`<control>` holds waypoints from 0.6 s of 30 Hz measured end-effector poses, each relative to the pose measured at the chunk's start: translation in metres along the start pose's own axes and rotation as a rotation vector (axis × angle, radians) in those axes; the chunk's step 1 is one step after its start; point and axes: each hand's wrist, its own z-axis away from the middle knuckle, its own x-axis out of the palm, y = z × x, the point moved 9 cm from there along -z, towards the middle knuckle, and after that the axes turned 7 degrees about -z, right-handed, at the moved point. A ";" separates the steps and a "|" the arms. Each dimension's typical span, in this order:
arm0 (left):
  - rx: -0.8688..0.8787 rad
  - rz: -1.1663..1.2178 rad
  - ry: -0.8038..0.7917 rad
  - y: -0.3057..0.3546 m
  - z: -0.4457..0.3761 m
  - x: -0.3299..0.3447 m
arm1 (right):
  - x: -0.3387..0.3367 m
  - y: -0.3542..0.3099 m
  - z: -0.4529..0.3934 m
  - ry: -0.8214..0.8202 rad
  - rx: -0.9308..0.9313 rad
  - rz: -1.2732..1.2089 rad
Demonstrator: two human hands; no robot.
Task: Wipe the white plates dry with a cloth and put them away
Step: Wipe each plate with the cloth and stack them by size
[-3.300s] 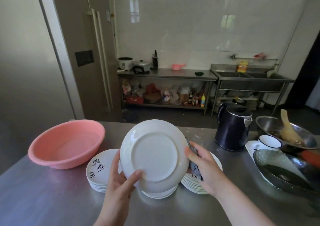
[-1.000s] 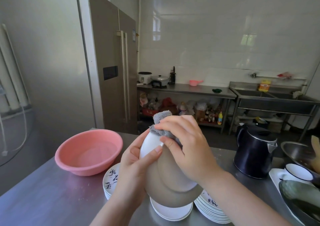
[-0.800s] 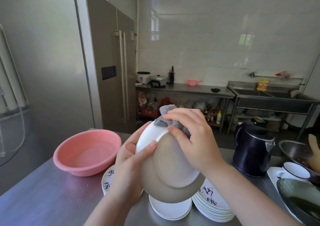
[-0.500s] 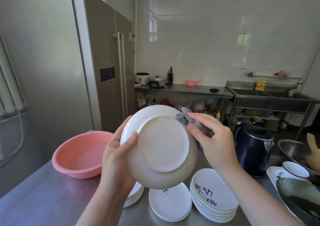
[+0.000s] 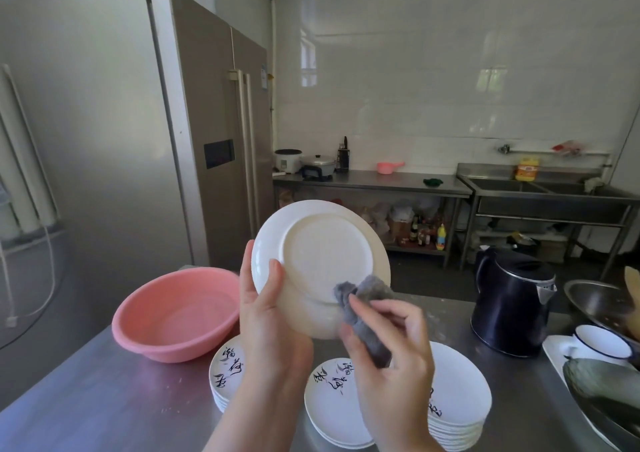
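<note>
My left hand (image 5: 268,316) grips a white plate (image 5: 320,257) by its left rim and holds it upright above the counter, underside toward me. My right hand (image 5: 391,340) pinches a grey cloth (image 5: 367,309) and presses it against the plate's lower right edge. Below them on the steel counter (image 5: 104,399) stand three stacks of white plates with black brush lettering: a left stack (image 5: 227,372), a middle stack (image 5: 334,403) and a taller right stack (image 5: 457,403).
A pink basin (image 5: 176,313) sits left of the plates. A dark kettle (image 5: 512,302) stands at the right, beside a white cup (image 5: 601,342) and metal bowls (image 5: 599,302). A tall fridge (image 5: 194,122) rises behind, with a far worktable (image 5: 370,181) and sink (image 5: 547,188).
My right hand has carried the cloth from the plate's top edge round to its lower right edge. The plate has turned its underside fully toward me.
</note>
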 end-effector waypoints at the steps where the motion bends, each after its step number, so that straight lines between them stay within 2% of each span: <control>1: -0.006 0.004 -0.008 -0.002 0.002 0.003 | 0.005 -0.004 0.003 -0.019 -0.020 -0.014; 5: -0.068 0.007 -0.053 -0.007 0.009 0.012 | 0.023 -0.015 0.004 -0.135 -0.108 0.001; 12: -0.060 -0.019 -0.128 0.001 0.011 0.016 | 0.033 -0.013 -0.005 -0.289 -0.081 -0.025; 14: 0.011 -0.080 -0.123 0.009 0.010 0.014 | 0.028 -0.011 -0.007 -0.283 -0.034 -0.091; 18: 0.095 -0.165 -0.069 0.020 0.010 0.005 | -0.001 0.004 -0.026 -0.139 0.094 -0.138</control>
